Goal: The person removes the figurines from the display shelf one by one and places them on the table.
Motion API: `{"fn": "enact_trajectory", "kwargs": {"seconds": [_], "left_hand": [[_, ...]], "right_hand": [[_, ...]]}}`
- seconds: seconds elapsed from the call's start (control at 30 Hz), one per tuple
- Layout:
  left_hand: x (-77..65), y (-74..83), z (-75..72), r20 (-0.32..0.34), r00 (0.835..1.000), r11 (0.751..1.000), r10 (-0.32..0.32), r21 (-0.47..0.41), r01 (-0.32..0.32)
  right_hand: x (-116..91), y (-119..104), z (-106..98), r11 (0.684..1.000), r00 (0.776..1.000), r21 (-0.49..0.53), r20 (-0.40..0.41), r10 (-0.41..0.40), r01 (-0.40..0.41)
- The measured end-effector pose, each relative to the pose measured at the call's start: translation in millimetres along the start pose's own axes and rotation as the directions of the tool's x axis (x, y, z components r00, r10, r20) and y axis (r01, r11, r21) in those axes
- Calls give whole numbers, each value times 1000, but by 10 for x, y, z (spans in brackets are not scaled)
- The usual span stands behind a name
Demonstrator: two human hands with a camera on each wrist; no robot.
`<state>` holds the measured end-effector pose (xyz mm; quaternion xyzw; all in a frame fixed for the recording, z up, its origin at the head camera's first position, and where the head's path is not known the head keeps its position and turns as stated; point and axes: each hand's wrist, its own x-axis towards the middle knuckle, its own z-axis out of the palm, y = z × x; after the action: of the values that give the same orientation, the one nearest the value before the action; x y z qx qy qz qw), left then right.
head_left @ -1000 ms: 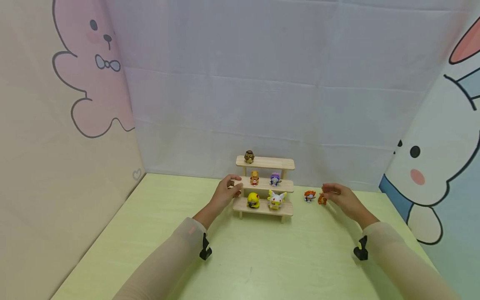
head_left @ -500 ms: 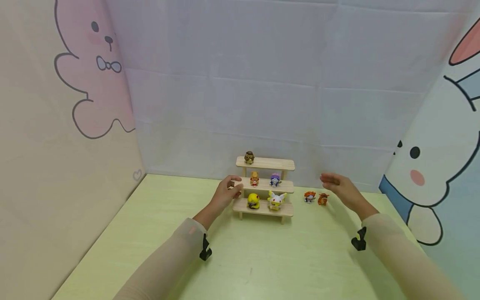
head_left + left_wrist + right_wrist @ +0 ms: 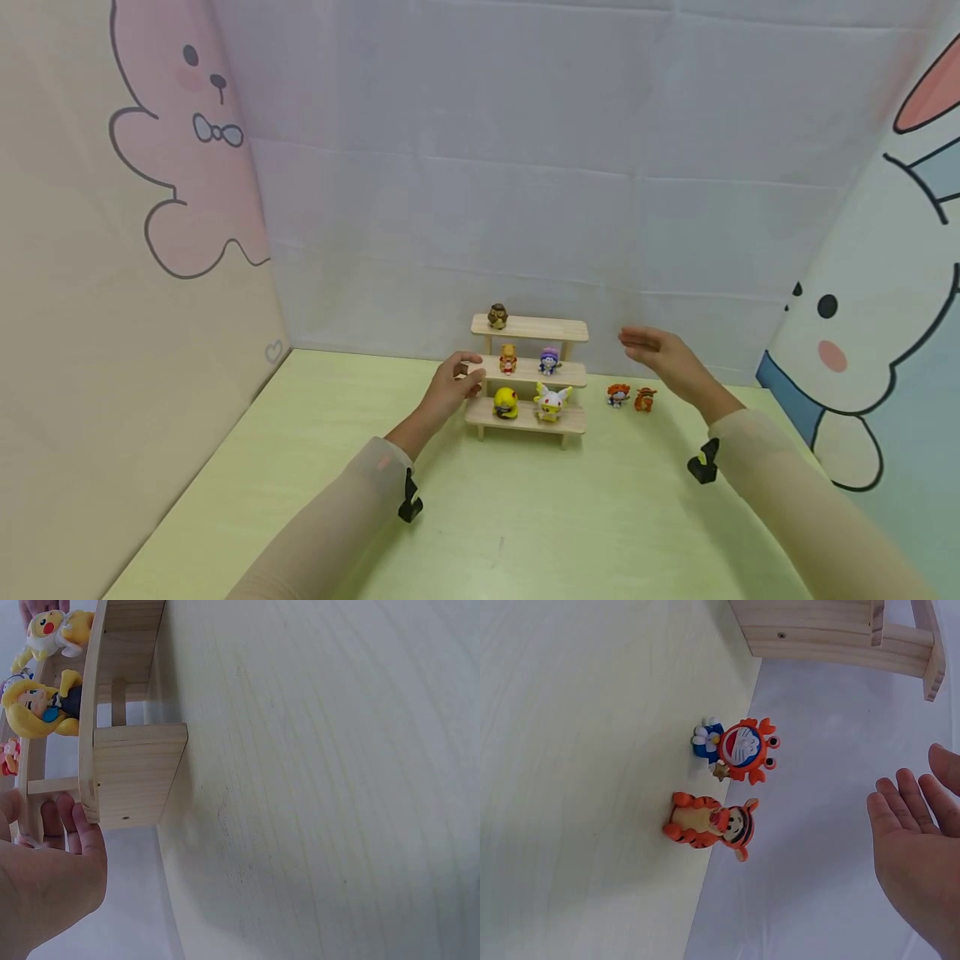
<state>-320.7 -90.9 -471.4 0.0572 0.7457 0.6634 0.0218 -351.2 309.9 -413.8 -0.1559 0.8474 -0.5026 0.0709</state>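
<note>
The left hand (image 3: 448, 385) curls its thumb and fingers round the near end of the wooden stand (image 3: 546, 328), apparently steadying it. Just inward from that grip, on the middle shelf, stand an orange-and-red bear (image 3: 507, 360) and a purple-hatted figurine (image 3: 550, 362); below it are a yellow-haired figurine (image 3: 506, 403) and a white long-eared one (image 3: 550, 403); above it, an owl (image 3: 497, 317). Farther out, past the stand, the right hand (image 3: 663, 352) hangs with fingers extended, holding nothing. Near it, lower down on the table (image 3: 480, 517), a crab-hatted figurine (image 3: 739, 750) and a striped tiger (image 3: 705, 821) stand side by side. The step looks like a pause between placements; moving either loose figure would call for lowering the right hand and pinching it while the left keeps the stand firm.
</note>
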Motion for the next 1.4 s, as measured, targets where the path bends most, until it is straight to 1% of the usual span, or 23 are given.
{"fn": "enact_trajectory", "kwargs": {"seconds": [0.17, 0.23, 0.3, 0.4, 0.63, 0.73, 0.83, 1.0, 1.1, 1.23, 1.4], "left_hand": [[2, -8, 4, 0, 1000, 1000, -4, -2, 4], [7, -14, 4, 2, 1000, 1000, -2, -3, 2], [11, -20, 3, 3, 1000, 1000, -1, -4, 1], [19, -28, 0, 6, 1000, 1000, -4, -5, 4], [20, -14, -8, 5, 1000, 1000, 0, -2, 0], [25, -16, -13, 7, 1000, 1000, 2, -1, -2], [37, -24, -17, 9, 1000, 1000, 7, 4, -7], [52, -21, -15, 8, 1000, 1000, -5, 6, 5], [56, -16, -13, 7, 1000, 1000, -11, 5, 11], [62, -27, -11, -4, 1000, 1000, -12, 13, 12], [62, -47, -5, -10, 1000, 1000, -11, 12, 11]], "right_hand": [[58, -124, 67, 999, 999, 32, 17, -29, 29], [85, -168, 88, 999, 999, 34, 17, -36, 35], [109, -210, 106, 999, 999, 14, 16, -45, 44], [141, -287, 136, 999, 999, 4, 11, -46, 46], [225, -471, 208, 999, 999, 24, 18, -44, 44], [273, -533, 242, 999, 998, 14, 20, -51, 51], [319, -580, 278, 998, 998, 25, 23, -61, 60], [396, -653, 354, 995, 996, 59, 28, -83, 81], [432, -717, 415, 995, 996, 52, 27, -90, 89], [480, -803, 513, 996, 996, 48, 37, -81, 79], [552, -842, 622, 996, 996, 63, 60, -60, 57]]}}
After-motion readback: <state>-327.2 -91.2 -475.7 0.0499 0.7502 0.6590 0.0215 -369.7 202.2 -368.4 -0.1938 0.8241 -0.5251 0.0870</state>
